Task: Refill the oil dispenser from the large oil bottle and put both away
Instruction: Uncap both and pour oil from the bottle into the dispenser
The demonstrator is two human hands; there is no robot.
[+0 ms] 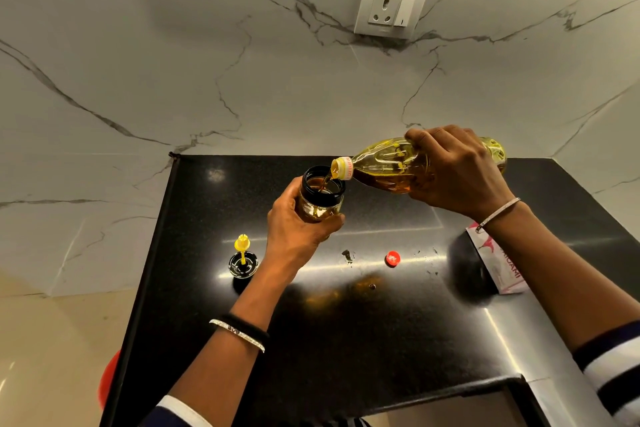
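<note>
My right hand (pixel 457 173) grips the large clear oil bottle (pixel 388 166), which lies nearly on its side above the black counter (pixel 381 340). Its yellow neck points left, and amber oil streams from it into the open mouth of the small glass oil dispenser (pixel 322 196). My left hand (pixel 298 229) holds that dispenser from below and lifts it just off the counter. The dispenser's black lid with a yellow spout (pixel 243 258) stands on the counter to the left. A red bottle cap (pixel 392 258) lies on the counter to the right.
A white and pink packet (pixel 498 267) lies under my right forearm. Small oil drops (pixel 348 256) spot the counter near the red cap. A wall socket (pixel 391 7) sits on the marble wall behind. The counter's left edge drops to the floor, where something red (pixel 109 378) shows.
</note>
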